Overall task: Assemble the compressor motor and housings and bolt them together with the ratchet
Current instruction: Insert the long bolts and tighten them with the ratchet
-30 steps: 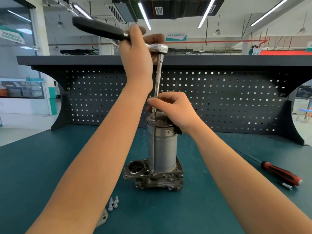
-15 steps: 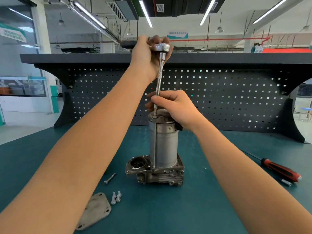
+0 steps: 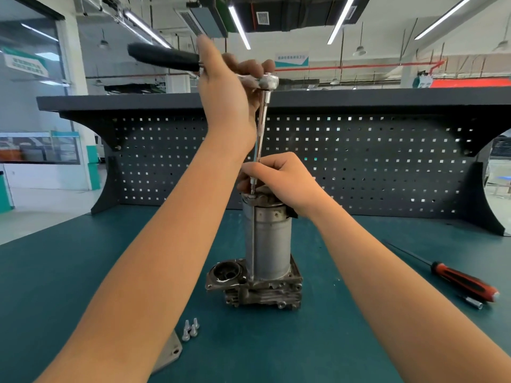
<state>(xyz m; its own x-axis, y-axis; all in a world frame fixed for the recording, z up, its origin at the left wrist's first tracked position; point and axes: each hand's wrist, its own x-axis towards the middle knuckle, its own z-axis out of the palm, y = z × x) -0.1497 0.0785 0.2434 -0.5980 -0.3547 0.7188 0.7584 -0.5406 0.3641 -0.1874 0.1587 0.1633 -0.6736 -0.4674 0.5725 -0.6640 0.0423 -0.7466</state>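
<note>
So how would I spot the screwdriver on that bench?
Start at the upright compressor standing mid-bench. Look to its right: the screwdriver lies flat on the green mat. Its red-and-black handle sets it apart from the small silver bit beside it.

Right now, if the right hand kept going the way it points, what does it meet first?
Probably the left forearm, just beside it: the right hand, gripping the extension bar of the ratchet atop the motor housing, points up-left. Depth between them is unclear.
</note>
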